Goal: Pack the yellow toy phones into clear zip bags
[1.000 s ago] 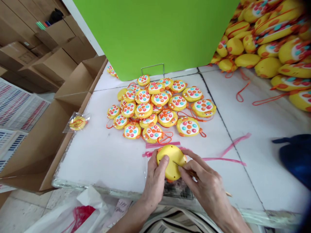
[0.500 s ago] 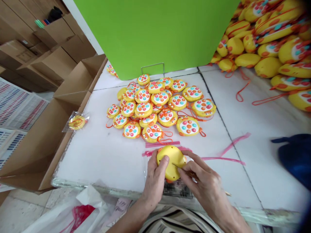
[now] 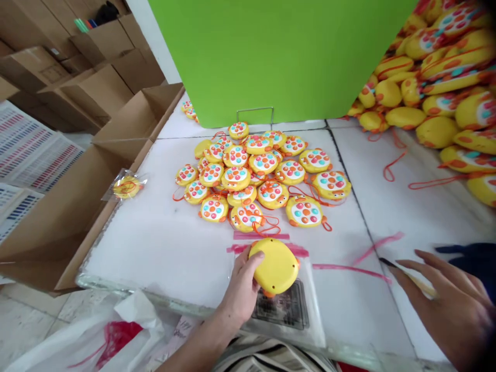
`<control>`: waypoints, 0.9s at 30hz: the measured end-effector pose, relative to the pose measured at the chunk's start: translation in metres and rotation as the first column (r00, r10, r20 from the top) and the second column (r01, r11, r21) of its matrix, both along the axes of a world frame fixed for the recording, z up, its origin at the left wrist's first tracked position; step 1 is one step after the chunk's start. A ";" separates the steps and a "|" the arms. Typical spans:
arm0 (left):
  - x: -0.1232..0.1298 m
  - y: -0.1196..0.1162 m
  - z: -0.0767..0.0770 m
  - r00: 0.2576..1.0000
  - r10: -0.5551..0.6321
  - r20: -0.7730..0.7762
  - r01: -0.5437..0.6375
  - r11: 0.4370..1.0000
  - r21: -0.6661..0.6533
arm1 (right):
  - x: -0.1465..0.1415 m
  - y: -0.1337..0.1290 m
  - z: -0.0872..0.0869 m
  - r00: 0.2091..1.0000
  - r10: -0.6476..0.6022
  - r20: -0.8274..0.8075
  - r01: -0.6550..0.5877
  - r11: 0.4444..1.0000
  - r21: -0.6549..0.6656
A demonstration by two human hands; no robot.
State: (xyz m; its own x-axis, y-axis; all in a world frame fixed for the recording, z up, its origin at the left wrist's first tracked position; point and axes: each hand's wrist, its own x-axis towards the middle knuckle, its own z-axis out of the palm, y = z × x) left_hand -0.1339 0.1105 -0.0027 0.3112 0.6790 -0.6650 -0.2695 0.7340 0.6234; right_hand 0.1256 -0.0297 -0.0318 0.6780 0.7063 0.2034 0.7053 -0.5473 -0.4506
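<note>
My left hand (image 3: 242,284) grips a yellow toy (image 3: 274,266) by its left side, thumb on top. The toy's smooth back with small dark holes faces up, and bits of orange show at its edge. Far to the right, my right hand (image 3: 453,305) has a thin pale stick with a dark tip (image 3: 418,283) between thumb and fingers, close to the tabletop. Beneath the held toy lies a clear plastic bag (image 3: 315,310) with a dark printed panel. Just beyond is a pile of duck-like toys (image 3: 236,178) with coloured dots and orange cords.
A green board (image 3: 279,62) stands behind the pile. More yellow toys (image 3: 437,132) are heaped at the right, above a dark blue cloth (image 3: 473,268). An open cardboard box (image 3: 93,201) adjoins the table's left edge, with a bagged toy (image 3: 127,187) on its rim.
My right hand has left the toy's back and moved right with the stick, towards the blue cloth. My left hand still holds the toy. The view has shifted slightly.
</note>
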 end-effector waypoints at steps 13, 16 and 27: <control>-0.020 -0.008 -0.016 0.712 -0.123 -0.691 0.683 0.354 0.640 | -0.091 0.090 0.042 0.510 0.255 -0.821 0.059 0.942 0.329; -0.016 -0.015 -0.045 0.522 0.051 -0.851 0.850 0.054 0.525 | -0.082 0.087 0.045 0.641 0.266 -0.720 -0.034 0.947 0.319; -0.019 -0.013 -0.046 0.491 0.050 -0.870 0.871 -0.033 0.489 | -0.104 0.037 0.035 0.640 0.085 -0.763 -0.201 0.978 -0.059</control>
